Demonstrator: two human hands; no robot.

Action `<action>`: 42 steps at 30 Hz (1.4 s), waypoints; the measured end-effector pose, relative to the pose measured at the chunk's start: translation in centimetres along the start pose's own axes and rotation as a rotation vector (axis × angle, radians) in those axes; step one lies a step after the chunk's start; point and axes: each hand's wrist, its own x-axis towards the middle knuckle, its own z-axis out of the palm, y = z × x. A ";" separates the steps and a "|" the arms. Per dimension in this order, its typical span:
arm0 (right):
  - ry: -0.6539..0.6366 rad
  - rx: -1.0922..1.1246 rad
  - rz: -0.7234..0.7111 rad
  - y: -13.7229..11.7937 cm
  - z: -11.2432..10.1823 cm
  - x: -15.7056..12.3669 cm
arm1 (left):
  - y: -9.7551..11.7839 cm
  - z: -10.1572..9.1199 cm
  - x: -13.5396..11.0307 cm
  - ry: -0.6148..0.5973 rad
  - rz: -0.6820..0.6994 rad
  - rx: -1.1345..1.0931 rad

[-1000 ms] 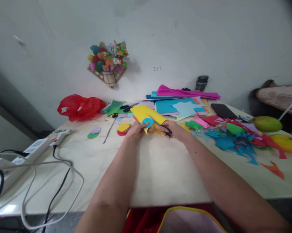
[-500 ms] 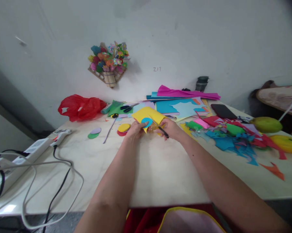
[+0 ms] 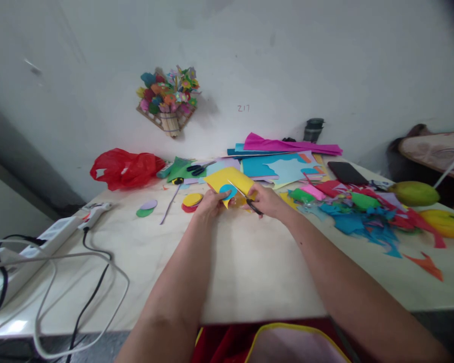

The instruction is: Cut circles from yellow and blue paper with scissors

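Note:
A yellow paper sheet (image 3: 230, 177) is gripped by my left hand (image 3: 210, 202), whose thumb presses a blue paper disc (image 3: 229, 191) against it. My right hand (image 3: 267, 200) is closed round the black handles of a pair of scissors (image 3: 254, 205). Their blades lie over the yellow sheet, just right of the blue disc. To the left of my left hand sits a stack of yellow and red discs (image 3: 192, 201). Farther left, a lilac disc (image 3: 149, 204) partly covers a green disc (image 3: 143, 212).
Coloured scraps (image 3: 370, 212) are heaped on the right, beside a phone (image 3: 346, 173) and yellow-green fruit (image 3: 414, 193). More sheets (image 3: 283, 166) and a second pair of scissors (image 3: 199, 169) lie at the back. A red plastic bag (image 3: 126, 169) and a power strip (image 3: 49, 241) are on the left.
The scissors have shifted slightly, with their blades now reaching a little farther up and left over the yellow sheet. My left hand keeps its hold on the disc and sheet.

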 end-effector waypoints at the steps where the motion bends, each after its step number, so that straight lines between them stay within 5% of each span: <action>1: -0.012 -0.013 -0.015 0.0 -0.1 -0.1 | 0.0 0.0 0.0 -0.002 -0.003 -0.005; 12: -0.059 0.058 -0.040 0.1 -0.6 0.0 | -0.2 -0.5 0.3 -0.006 -0.013 -0.026; 28: -0.168 0.193 0.124 -0.8 -1.1 -0.7 | -0.1 -0.1 0.1 0.019 -0.071 0.028; 34: -0.306 0.337 0.092 -0.1 -1.4 -0.4 | -0.4 0.0 0.1 -0.057 -0.087 0.006; 42: -0.317 0.381 0.098 0.2 -1.7 -0.6 | -0.6 -0.1 0.1 -0.095 -0.092 -0.007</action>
